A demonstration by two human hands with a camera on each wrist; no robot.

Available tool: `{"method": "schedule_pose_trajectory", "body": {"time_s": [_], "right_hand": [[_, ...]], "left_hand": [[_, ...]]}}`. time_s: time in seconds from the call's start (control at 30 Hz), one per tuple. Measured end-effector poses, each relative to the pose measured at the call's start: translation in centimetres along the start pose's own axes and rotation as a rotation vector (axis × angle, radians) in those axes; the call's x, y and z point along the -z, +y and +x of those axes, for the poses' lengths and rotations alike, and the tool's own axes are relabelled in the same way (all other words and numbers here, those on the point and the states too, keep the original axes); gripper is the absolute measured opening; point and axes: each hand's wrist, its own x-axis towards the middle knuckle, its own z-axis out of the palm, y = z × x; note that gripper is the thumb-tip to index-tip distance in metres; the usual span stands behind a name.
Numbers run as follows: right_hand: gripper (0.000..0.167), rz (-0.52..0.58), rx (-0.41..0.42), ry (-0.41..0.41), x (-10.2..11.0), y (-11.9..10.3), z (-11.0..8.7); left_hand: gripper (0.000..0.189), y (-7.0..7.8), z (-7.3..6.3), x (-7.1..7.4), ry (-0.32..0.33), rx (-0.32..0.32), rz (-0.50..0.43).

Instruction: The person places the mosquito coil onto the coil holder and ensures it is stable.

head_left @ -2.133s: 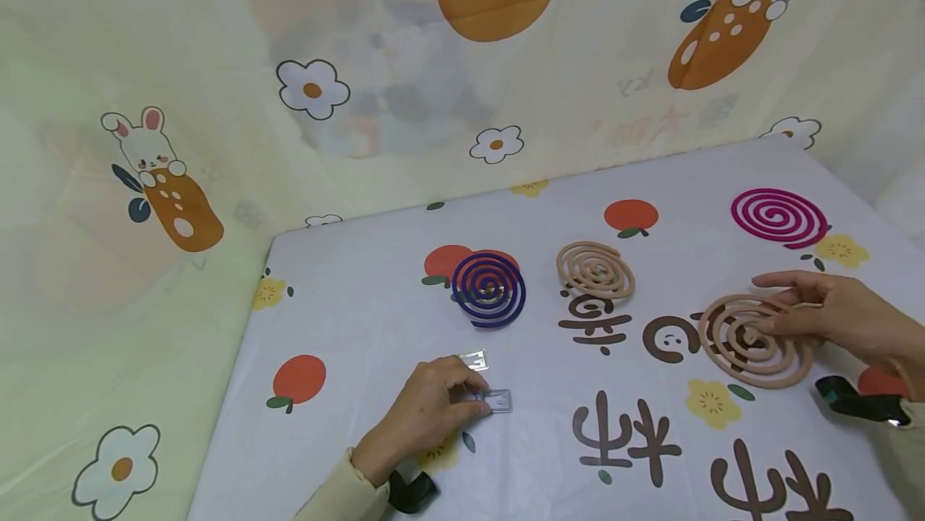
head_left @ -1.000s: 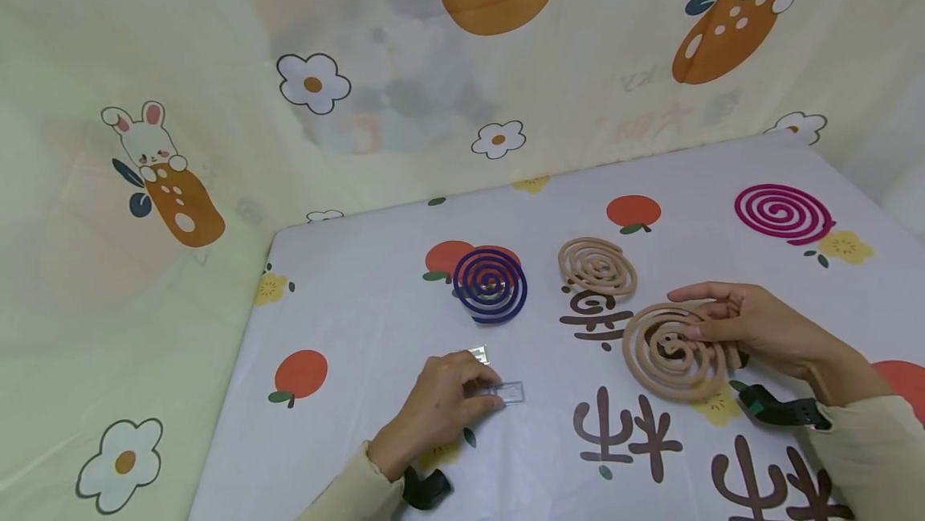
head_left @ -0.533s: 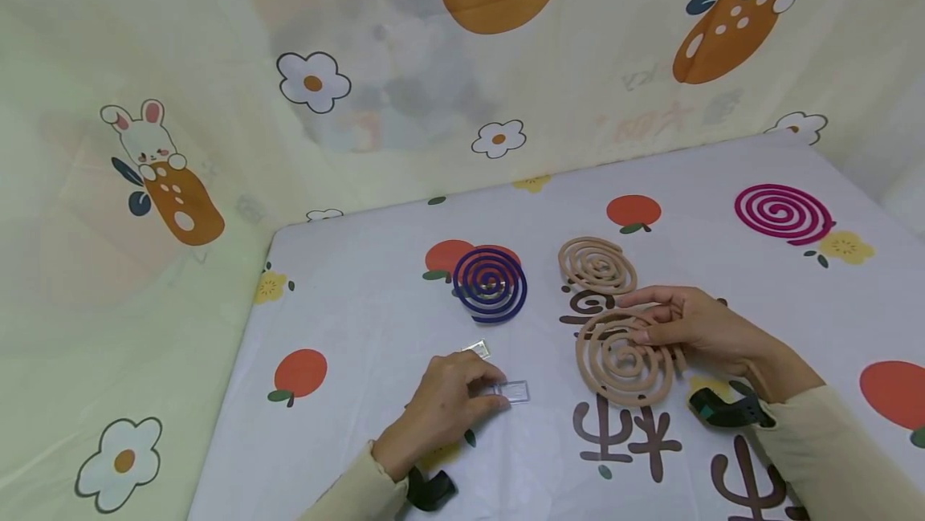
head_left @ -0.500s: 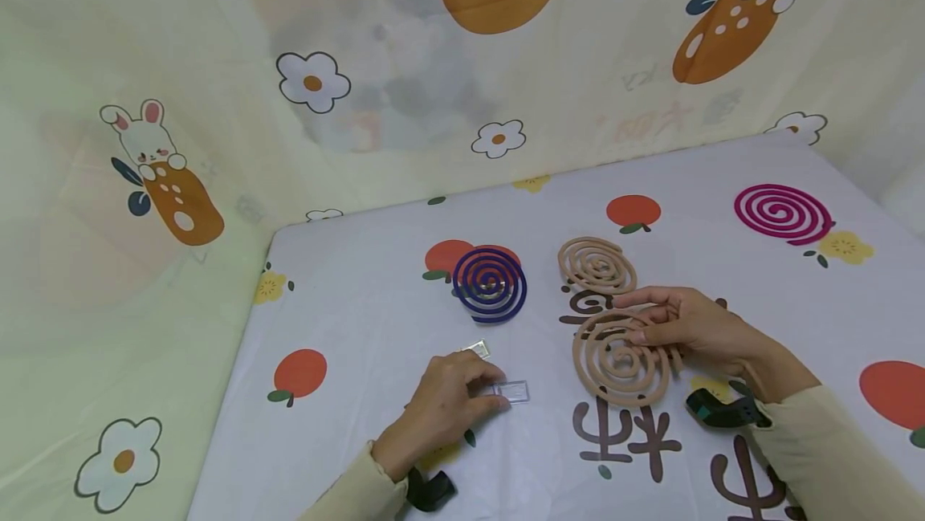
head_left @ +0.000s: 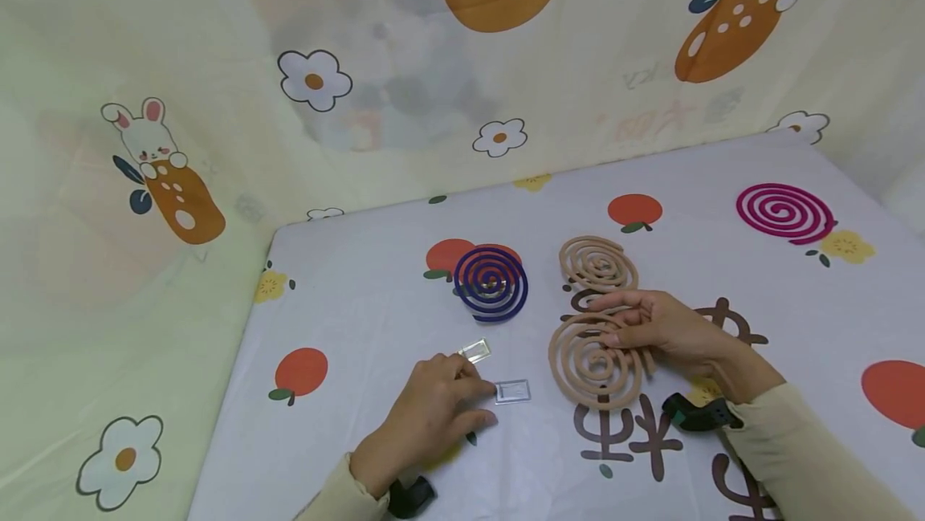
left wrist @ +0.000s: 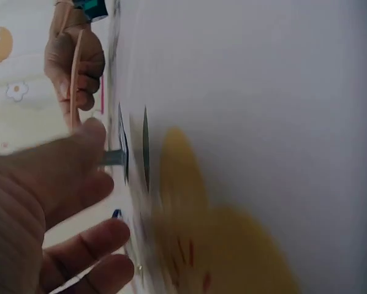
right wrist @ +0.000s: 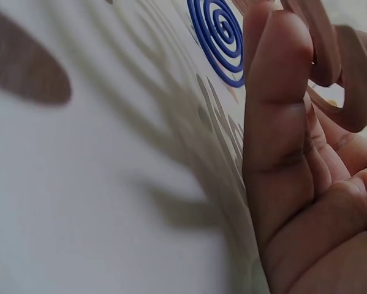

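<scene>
In the head view my right hand [head_left: 672,332] pinches a tan mosquito coil [head_left: 578,380] between thumb and fingers, tilted just above the table. Its shadow falls on the cloth in the right wrist view. My left hand [head_left: 433,404] has thumb and fingers spread apart, index fingertip at the left edge of a small clear rectangular base [head_left: 512,391]. In the left wrist view a short grey upright piece [left wrist: 114,157] stands out from a base, near the thumb. A second small shiny base [head_left: 475,351] lies just behind the left fingers.
A dark blue coil [head_left: 490,284] and another tan coil [head_left: 598,262] rest behind the hands, each over something small and shiny. A magenta coil [head_left: 784,213] lies at the far right. A patterned curtain [head_left: 405,103] rises along the table's back edge.
My right hand has carried the tan coil leftward, from the right side toward the clear base. The left hand shifted its base slightly right, then let go and drew its thumb away.
</scene>
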Motion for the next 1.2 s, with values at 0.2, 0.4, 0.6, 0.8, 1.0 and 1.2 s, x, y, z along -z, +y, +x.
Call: {"method": "schedule_pose_trajectory", "body": {"time_s": [0.2, 0.4, 0.6, 0.8, 1.0, 1.2], "right_hand": [[0.054, -0.016, -0.018, 0.012, -0.9, 0.0, 0.8], [0.061, 0.010, -0.029, 0.011, -1.7, -0.3, 1.6], [0.057, 0.032, -0.002, -0.025, -2.5, -0.1, 2.4], [0.060, 0.009, -0.005, -0.026, -3.3, 0.2, 3.1], [0.065, 0.015, -0.044, -0.037, -4.1, 0.2, 3.6], [0.066, 0.037, -0.052, -0.053, -4.5, 0.3, 4.0]], "left_hand": [[0.045, 0.1, -0.7, 0.4, -0.078, -0.053, 0.139], [0.060, 0.2, -1.3, 1.0, -0.158, -0.056, 0.223], [0.074, 0.1, -1.8, 1.2, -0.191, -0.062, 0.269], [0.084, 0.0, -2.3, 1.1, -0.214, -0.035, 0.302], [0.084, 0.2, -2.4, 1.0, -0.214, -0.017, 0.292], [0.084, 0.4, -2.4, 0.9, -0.232, 0.003, 0.293]]}}
